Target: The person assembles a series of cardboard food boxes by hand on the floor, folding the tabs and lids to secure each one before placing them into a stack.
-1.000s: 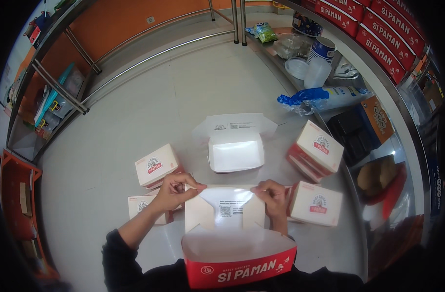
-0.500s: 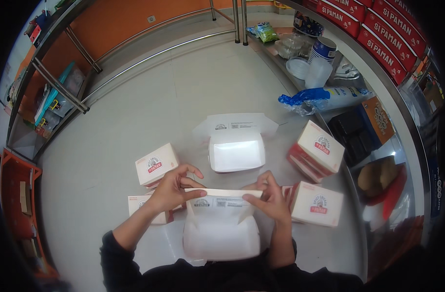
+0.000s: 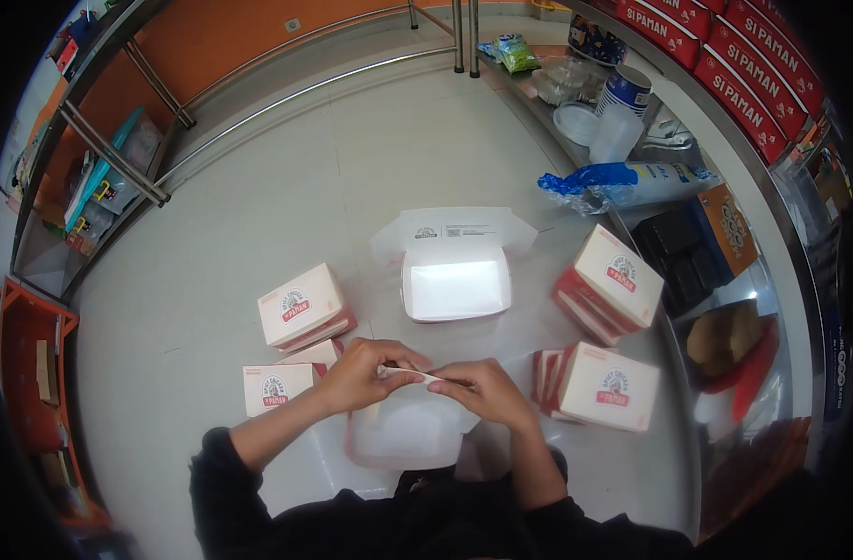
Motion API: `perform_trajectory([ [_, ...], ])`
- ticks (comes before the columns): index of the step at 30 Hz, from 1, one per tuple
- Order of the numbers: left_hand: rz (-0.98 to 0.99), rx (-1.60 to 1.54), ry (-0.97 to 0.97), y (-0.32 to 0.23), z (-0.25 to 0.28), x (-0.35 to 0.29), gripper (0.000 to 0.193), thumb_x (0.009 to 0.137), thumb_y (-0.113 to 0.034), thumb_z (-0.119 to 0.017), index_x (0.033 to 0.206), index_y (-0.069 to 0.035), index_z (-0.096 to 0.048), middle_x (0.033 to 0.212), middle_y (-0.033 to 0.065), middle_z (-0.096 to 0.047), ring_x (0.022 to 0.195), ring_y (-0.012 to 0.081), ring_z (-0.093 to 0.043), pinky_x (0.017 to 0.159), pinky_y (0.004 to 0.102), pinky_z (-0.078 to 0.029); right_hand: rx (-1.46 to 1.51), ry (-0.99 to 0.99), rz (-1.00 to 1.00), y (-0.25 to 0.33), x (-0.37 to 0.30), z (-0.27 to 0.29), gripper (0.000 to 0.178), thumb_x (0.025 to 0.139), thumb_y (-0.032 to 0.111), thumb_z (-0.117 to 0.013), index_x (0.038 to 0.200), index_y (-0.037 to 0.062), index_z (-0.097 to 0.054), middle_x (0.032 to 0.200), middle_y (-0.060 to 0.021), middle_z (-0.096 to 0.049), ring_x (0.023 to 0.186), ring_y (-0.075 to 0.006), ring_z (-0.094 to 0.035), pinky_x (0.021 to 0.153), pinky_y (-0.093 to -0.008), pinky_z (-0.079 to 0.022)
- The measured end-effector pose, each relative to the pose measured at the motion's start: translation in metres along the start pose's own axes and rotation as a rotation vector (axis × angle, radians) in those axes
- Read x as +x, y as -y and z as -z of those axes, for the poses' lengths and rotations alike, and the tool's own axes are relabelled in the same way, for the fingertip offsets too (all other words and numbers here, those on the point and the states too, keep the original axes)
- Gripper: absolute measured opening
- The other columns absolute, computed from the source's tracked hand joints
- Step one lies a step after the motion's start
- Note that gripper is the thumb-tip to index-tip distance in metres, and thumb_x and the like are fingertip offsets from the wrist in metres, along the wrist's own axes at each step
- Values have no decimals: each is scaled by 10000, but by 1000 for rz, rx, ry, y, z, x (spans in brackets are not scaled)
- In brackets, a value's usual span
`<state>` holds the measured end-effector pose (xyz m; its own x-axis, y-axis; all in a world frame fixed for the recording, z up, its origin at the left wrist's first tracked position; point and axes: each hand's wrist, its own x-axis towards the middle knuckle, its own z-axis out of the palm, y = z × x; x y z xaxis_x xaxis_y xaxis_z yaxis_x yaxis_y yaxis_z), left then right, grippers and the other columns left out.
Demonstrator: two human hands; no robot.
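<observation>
An open cardboard food box (image 3: 408,439), white inside, sits just in front of my body. Its lid stands raised, and both hands pinch the lid's upper edge. My left hand (image 3: 375,371) grips that edge on the left, thumb on the near side. Close beside it, my right hand (image 3: 485,388) holds the edge between thumb and fingers. The edge curves between the two hands, and much of the lid is hidden behind them. Farther out, a second open food box (image 3: 456,291) lies on the floor with its lid folded back, away from me.
Closed cream-and-red boxes are stacked at left (image 3: 301,308) and right (image 3: 609,385). A steel shelf on the right carries a blue plastic-wrapped pack (image 3: 622,184), stacked cups (image 3: 622,93) and red boxes (image 3: 748,79). An orange rack (image 3: 36,373) stands at the left.
My hands have come closer together along the lid's edge, the right one moving left. The edge, nearly straight before, is now bent. The whole view has shifted slightly.
</observation>
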<state>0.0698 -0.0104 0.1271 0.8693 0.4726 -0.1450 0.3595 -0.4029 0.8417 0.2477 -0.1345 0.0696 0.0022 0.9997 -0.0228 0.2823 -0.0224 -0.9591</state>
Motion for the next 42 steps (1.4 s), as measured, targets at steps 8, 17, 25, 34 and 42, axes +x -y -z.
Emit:
perform_trajectory([
  [8, -42, 66, -104, 20, 15, -14, 124, 824, -128, -705, 938, -86, -728, 823, 64, -685, 632, 156, -581, 544, 277, -418, -122, -78, 17, -9, -4, 3, 217, 886, 261, -615, 880, 57, -689, 669, -160, -619, 567, -325, -569, 580, -355, -452],
  [17, 301, -202, -154, 65, 23, -31, 223, 877, -190, -670, 1025, -24, -690, 959, 65, -692, 898, 119, -604, 796, 288, -471, -86, -11, -20, -13, -14, 15, 179, 895, 143, -588, 1009, 31, -668, 758, -187, -638, 616, -277, -600, 616, -343, -477],
  [25, 514, -869, 84, 76, 7, -43, 672, 885, -349, -625, 1415, -74, -315, 1345, 89, -446, 1219, 189, -464, 1043, 364, -370, 93, -285, -58, -6, -25, 28, 293, 900, -1, -502, 1178, 46, -582, 1037, -139, -668, 842, -233, -653, 823, -324, -487],
  [34, 276, -597, 115, 76, 9, -36, 474, 777, -106, -755, 1189, -41, -529, 1033, 40, -614, 984, 110, -581, 863, 259, -470, -177, 32, -137, -14, -24, 39, 348, 888, 215, -602, 1232, 165, -613, 1108, -159, -568, 1065, -257, -545, 892, -340, -425],
  [42, 283, -403, 49, 32, -1, -29, 468, 750, -132, -772, 1138, -54, -524, 989, 54, -594, 993, 159, -571, 877, 293, -448, -590, 257, 35, 13, -3, -15, 454, 811, 401, -633, 834, -52, -653, 937, -208, -626, 903, -385, -626, 851, -520, -467],
])
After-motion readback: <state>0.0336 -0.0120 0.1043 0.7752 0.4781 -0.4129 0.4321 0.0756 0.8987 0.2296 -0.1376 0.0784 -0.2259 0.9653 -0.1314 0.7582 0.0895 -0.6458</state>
